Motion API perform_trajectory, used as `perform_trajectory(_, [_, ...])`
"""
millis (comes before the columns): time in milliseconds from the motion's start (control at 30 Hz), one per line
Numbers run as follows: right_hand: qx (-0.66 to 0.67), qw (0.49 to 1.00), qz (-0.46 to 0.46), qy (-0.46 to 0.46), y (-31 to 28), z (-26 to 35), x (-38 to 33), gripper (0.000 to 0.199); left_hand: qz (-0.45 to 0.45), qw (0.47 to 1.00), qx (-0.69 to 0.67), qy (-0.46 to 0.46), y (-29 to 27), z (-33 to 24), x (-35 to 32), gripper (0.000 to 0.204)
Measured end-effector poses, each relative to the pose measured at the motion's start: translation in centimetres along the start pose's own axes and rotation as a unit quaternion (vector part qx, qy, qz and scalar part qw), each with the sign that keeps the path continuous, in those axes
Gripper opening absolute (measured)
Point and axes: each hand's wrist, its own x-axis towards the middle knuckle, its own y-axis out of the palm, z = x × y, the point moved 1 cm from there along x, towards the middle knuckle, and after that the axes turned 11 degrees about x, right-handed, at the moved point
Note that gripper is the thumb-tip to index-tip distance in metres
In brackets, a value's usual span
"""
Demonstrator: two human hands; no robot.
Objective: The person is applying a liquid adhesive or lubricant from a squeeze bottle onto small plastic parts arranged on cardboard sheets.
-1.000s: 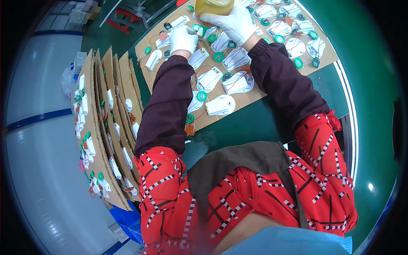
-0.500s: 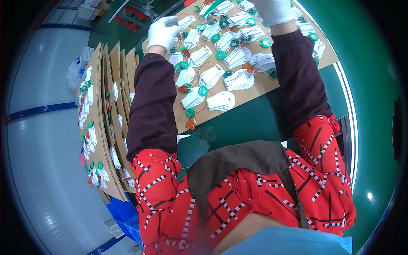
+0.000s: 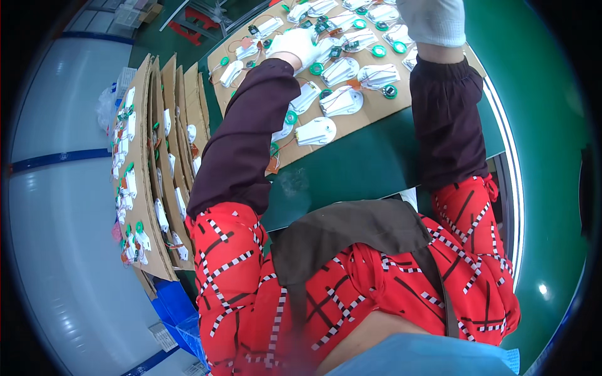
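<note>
My left hand [image 3: 292, 46], in a white glove, reaches over a cardboard sheet [image 3: 342, 131] covered with white plastic housings. Its fingers look drawn together beside a small green circuit board [image 3: 322, 25]; what they hold, if anything, is hidden. My right hand [image 3: 434, 22], also gloved, is raised over the sheet's right side, and its fingers are cut off by the upper edge. Near the front lies a white housing [image 3: 315, 131]. Other housings, such as this one [image 3: 342, 101], have green round parts [image 3: 399, 47] and thin wires about them.
Several upright cardboard sheets [image 3: 143, 182] carrying similar parts stand left of the green table [image 3: 338, 166]. Below them is a blue bin [image 3: 172, 306]. A bright light strip [image 3: 515, 188] runs along the table's right side. A red stand [image 3: 194, 26] is at the far left.
My left hand has moved right, across the housings. The right hand has shifted slightly right. The whole view has shifted a little, so the cardboard sheet sits higher and further left.
</note>
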Motion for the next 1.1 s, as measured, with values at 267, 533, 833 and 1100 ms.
perform_trajectory(267, [-0.499,0.815,-0.033,-0.293,-4.5,2.9,-0.5,0.034,-0.087,0.995,-0.041,-0.001,3.7,0.3,0.5,0.028])
perform_trajectory(533, [-0.603,0.733,-0.113,-0.294,-8.0,6.1,-0.5,0.037,-0.012,1.000,-0.011,-0.004,2.8,0.7,1.7,0.032])
perform_trajectory(833, [-0.702,0.659,-0.057,-0.265,-13.1,5.9,-0.4,0.054,-0.021,0.998,-0.060,-0.014,1.8,2.1,0.2,0.043])
perform_trajectory(1100, [-0.692,0.695,-0.086,-0.176,-13.2,2.9,-1.5,0.056,-0.012,0.991,-0.123,-0.040,2.8,3.1,-0.6,0.039])
